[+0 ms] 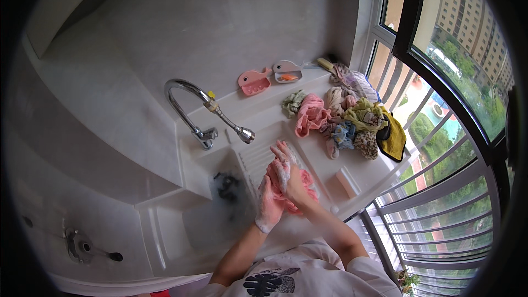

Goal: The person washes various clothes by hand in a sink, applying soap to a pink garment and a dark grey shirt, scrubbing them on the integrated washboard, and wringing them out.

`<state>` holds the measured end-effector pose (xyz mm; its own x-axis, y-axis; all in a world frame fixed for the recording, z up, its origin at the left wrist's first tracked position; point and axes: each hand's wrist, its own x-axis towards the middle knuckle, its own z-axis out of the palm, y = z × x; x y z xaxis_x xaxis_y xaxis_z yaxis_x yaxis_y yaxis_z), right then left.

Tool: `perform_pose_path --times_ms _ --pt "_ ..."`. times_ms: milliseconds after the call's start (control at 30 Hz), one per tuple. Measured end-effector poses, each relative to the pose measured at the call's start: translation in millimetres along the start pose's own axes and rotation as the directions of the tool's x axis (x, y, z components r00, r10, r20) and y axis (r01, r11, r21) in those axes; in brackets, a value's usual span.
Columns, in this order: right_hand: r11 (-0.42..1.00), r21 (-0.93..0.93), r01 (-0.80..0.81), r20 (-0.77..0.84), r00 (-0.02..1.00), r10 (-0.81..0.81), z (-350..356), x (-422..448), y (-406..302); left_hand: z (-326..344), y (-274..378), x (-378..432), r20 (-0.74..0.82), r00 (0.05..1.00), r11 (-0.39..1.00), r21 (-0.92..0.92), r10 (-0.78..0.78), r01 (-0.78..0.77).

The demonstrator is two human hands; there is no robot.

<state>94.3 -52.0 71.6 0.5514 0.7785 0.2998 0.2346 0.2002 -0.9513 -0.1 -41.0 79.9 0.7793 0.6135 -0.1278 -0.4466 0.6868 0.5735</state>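
A soapy pink cloth (307, 185) is bunched between my two hands over the ribbed washboard (256, 154) of a white laundry sink. My left hand (270, 204), coated in suds up to the wrist, grips it from the left side. Pressed on top of it is my right hand (292, 175), with foam over its fingers. Part of the cloth is hidden under my palms and wrist. To the left, cloudy water fills the basin (194, 225), and a dark cloth (227, 185) lies in it.
A chrome faucet (187, 84) arches over the basin. Crumpled clothes, including a pink garment (311, 113) and a yellow cloth (392, 138), are heaped on the right counter near a pale rectangular block (347, 182). Whale-shaped soap holders (255, 83) stand along the wall. Windows line the right.
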Motion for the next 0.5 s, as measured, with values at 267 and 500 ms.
perform_pose_path --times_ms 267,500 --pt "0.895 -0.314 0.317 0.131 0.948 -0.29 46.4 -35.1 -40.3 -20.8 30.8 21.8 0.069 0.957 0.931 0.224 0.281 -0.29" --pt "0.893 -0.404 0.199 0.02 0.978 -0.209 37.8 -9.5 14.6 -19.1 19.9 6.7 -0.057 0.997 0.986 -0.152 0.052 -0.06"
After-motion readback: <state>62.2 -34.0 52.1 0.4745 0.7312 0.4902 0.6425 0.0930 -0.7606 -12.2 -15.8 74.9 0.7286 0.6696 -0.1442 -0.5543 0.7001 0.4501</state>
